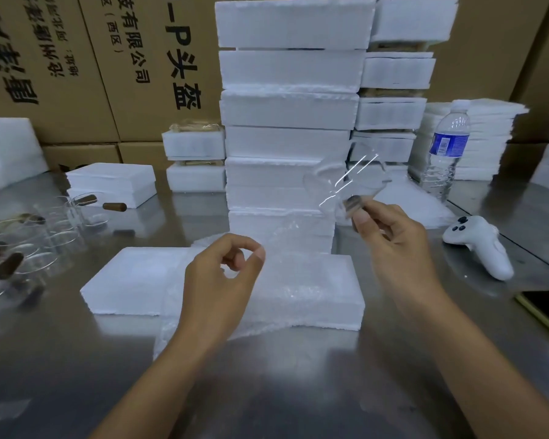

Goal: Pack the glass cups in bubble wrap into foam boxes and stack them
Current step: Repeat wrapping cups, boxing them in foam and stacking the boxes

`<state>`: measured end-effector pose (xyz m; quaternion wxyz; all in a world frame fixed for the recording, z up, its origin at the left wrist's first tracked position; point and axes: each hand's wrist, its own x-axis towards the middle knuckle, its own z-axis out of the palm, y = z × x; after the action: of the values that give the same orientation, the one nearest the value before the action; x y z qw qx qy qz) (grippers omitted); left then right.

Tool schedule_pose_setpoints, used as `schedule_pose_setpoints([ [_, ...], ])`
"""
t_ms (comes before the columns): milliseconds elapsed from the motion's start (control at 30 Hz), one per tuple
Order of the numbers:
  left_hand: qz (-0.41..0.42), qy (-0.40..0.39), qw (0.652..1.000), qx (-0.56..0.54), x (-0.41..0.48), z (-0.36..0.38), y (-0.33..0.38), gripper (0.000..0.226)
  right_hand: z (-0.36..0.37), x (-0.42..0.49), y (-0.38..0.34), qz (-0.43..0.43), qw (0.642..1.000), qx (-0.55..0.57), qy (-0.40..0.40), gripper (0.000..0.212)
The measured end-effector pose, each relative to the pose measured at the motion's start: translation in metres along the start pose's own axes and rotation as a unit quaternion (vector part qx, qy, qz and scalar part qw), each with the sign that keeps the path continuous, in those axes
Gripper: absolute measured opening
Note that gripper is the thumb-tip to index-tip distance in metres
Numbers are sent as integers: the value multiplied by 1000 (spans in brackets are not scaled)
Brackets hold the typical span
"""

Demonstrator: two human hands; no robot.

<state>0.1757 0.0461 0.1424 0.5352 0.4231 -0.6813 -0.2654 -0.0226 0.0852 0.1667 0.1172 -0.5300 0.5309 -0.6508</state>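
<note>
Clearly much of the packing is behind you: a tall stack of foam boxes (289,122) stands at the back of the worktop (298,375), with more stacks beside it. The cup in hand is not yet wrapped. Your right hand (393,242) holds the glass cup (339,182) up in the air, fingers clamped on its dark end, just in front of the stack and above the bubble wrap (298,293). That sheet lies draped over the nearest foam box (133,274). Wrapping, boxing and stacking this one are all left, I judge, and a cluster of bare cups (45,242) waits at your left.

Your left hand (216,280) hovers over the sheet with fingers curled and thumb against forefinger; whether it pinches the clear film I cannot tell. The held cup is blurred, so its shape is vague. The wrap hides whether the near box is open.
</note>
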Motion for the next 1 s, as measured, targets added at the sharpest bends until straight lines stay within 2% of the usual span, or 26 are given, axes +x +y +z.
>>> schedule_pose_setpoints([
  [133,-18,28,998,-55,1,-2,3,14,0,-1,2,-21,997,-73,-28,23],
  [300,-8,68,994,-84,1,-4,7,16,-2,-2,5,-44,986,-161,-21,24],
  [467,14,67,994,-89,0,-5,11,10,-2,-3,15,-41,973,-226,-39,21],
  [633,37,59,995,-75,-2,-2,15,11,1,-7,14,-66,961,-237,-125,20],
  [800,151,39,987,-29,-8,-1,18,7,10,-18,-1,-72,950,-219,-213,23],
  [867,213,39,976,4,-10,0,19,10,10,-18,-9,-32,951,-193,-241,27],
  [933,285,38,957,37,-14,3,19,9,10,-20,-18,13,955,-141,-262,16],
  [1000,350,36,934,58,-19,8,17,11,6,-23,-25,32,960,-73,-269,40],
])
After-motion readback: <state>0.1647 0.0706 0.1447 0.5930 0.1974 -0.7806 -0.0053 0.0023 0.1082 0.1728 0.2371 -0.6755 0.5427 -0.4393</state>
